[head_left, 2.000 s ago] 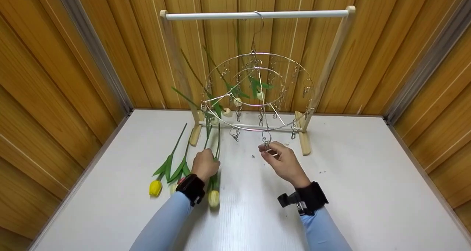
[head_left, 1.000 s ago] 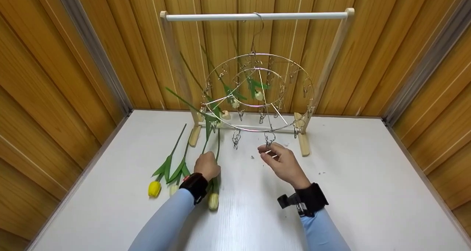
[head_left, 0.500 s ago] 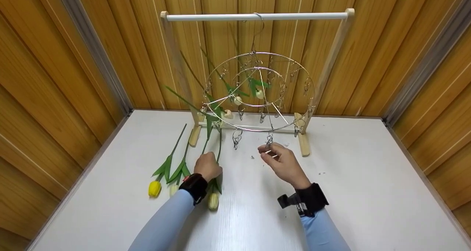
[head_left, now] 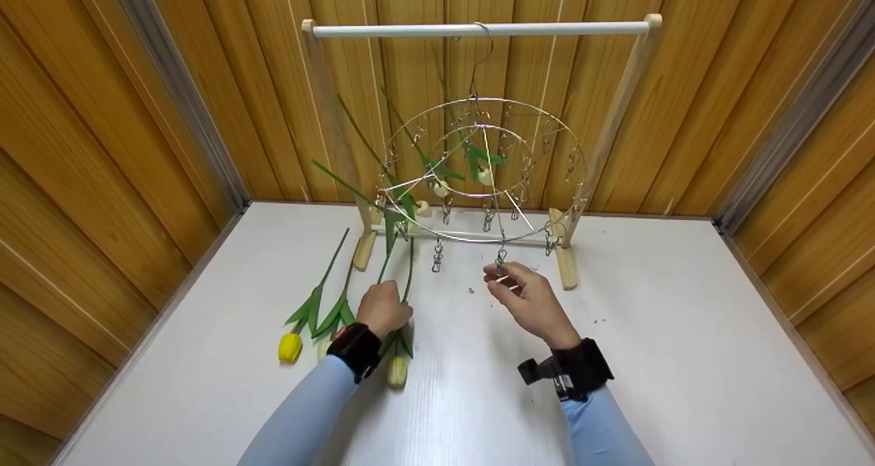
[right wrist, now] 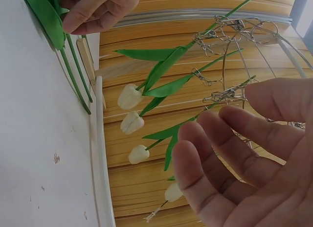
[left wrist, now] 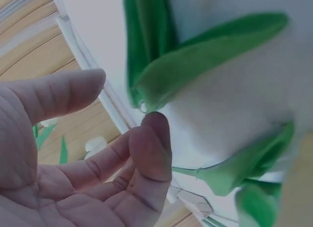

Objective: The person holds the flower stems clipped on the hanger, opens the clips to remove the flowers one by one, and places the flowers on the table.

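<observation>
My left hand is low over the tulips lying on the table, one of which has a pale yellow striped bloom. In the left wrist view, the thumb stands apart from the bent fingers, and the fingertips are at the base of a green leaf. My right hand is raised under the near edge of a round wire clip hanger. Its loosely bent fingers and thumb are beside a hanging metal clip; contact is unclear. Several white tulips hang bloom-down from the hanger's clips.
The hanger's hook sits over the white bar of a wooden-legged rack at the back of the white table. A yellow tulip lies at left, beside another partly hidden by the left wrist. Wood-panelled walls enclose the table.
The hanger and its clips sway and turn slightly; the clip by my right hand shifts a little rightward. Both hands stay almost in place.
</observation>
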Available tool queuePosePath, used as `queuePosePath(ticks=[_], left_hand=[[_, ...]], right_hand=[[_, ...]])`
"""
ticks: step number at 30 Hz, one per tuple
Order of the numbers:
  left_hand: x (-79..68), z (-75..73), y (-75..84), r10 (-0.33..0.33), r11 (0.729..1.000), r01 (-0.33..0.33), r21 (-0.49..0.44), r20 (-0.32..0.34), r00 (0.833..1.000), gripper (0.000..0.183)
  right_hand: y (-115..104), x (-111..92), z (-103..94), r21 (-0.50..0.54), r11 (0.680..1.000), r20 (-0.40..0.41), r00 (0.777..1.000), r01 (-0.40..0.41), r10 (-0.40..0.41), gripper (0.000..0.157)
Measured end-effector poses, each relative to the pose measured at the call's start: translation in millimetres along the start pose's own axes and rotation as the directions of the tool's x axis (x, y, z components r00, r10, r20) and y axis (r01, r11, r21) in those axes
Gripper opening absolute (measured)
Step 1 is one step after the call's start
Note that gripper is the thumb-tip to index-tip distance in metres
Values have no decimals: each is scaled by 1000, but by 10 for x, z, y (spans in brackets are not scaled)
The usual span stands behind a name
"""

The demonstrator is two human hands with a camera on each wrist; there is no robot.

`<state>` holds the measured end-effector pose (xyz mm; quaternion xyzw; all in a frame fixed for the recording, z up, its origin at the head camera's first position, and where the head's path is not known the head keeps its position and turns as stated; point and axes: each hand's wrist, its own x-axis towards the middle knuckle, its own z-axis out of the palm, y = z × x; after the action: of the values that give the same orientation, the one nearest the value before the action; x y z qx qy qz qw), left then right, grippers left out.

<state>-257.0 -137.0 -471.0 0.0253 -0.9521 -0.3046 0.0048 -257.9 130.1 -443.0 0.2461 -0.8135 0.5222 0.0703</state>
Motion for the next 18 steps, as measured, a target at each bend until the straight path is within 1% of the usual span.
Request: queuePosePath(ticks=[5, 8, 10, 13, 15, 18], left_hand=[[-78, -93, 54, 51, 997, -53, -47, -42, 998, 24], [-118, -163, 104, 67, 994, -74, -78, -83, 994, 22], [-145, -208, 138, 67, 989, -79, -122, -104, 992, 19], [-184, -256, 167, 84, 977, -108, -185, -132, 988, 20], [-216, -273, 186, 115, 963, -148, -225, -155, 981, 21], [-265, -286, 226, 172, 936, -229, -269, -221, 960, 21]], right_hand=[[-26, -4, -12, 31, 1000, -6, 1000, -1, 1, 21], [-60, -6, -24, 39, 999, -17, 1000, 4, -4, 20], [-80, -8, -33, 42, 999, -26, 1000, 5, -4, 21], [-110, -11, -44, 50, 999, -36, 999, 1, 1, 23], [-127, -12, -49, 61, 998, -46, 999, -2, 5, 22], [-149, -19, -58, 80, 997, -63, 998, -6, 11, 18]])
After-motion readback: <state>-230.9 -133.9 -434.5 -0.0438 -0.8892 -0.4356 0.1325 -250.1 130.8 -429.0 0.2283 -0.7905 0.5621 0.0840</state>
